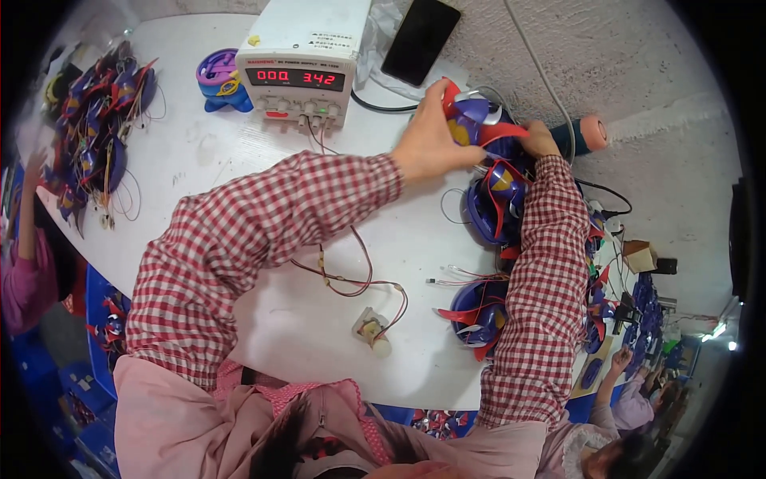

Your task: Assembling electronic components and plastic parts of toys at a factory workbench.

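Note:
At the back right of the white table [295,335], my left hand [431,142] is closed around a purple toy part [471,108] with red fins and yellow and silver patches. Just right of it, my right hand [542,142] reaches in beside the same part and the stacked parts below; its fingers are mostly hidden. Under my hands lies a similar purple and red part [504,185] with a thin wire. Another such part [479,313], with red fins and loose wires, rests nearer to me, beside my right forearm.
A white power supply [307,48] with a lit red display stands at the back. Its leads run to a small component [372,329]. A phone [420,40], a purple-blue container [223,80] and a heap of wired toy parts [100,120] surround it. People work on both sides.

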`<state>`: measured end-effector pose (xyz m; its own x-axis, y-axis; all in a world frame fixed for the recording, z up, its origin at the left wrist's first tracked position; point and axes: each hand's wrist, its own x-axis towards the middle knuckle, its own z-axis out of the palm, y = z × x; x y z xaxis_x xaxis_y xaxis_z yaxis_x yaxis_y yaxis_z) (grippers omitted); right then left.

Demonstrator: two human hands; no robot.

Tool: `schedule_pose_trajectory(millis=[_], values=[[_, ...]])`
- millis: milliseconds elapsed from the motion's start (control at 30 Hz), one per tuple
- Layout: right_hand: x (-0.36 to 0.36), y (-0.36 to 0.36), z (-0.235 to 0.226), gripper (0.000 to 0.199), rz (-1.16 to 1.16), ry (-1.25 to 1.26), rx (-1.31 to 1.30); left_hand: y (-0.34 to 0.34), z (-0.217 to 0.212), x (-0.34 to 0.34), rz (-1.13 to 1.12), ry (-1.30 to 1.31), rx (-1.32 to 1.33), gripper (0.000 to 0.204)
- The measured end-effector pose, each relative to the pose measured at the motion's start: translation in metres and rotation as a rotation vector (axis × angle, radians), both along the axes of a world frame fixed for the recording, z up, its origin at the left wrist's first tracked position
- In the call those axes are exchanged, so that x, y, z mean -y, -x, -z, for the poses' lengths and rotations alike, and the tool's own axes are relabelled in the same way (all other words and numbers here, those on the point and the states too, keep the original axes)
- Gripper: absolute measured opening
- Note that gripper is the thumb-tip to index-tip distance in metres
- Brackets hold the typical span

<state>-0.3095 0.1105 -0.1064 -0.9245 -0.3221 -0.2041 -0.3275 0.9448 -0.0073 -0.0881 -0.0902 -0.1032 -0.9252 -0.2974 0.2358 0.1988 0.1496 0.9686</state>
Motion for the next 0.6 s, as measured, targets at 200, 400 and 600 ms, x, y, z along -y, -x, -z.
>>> schedule_pose_trajectory(millis=[200, 400, 600], values=[[0.000, -0.032, -0.028, 0.044, -0.175, 0.548, 0.004, -0.053, -0.037, 0.005, 0.130, -0.198, -0.049, 0.092], [0.013, -0.107, -0.075, 0.035, -0.646, 0.417, -0.792, -0.091, -0.104, 0.014, 0.099, 0.042, -0.464, 0.081], [-0.017, -0.162, -0.146, 0.028, 0.020, 1.085, -0.522, -0.110, -0.157, 0.032, -0.148, 0.131, -0.688, 0.066]])
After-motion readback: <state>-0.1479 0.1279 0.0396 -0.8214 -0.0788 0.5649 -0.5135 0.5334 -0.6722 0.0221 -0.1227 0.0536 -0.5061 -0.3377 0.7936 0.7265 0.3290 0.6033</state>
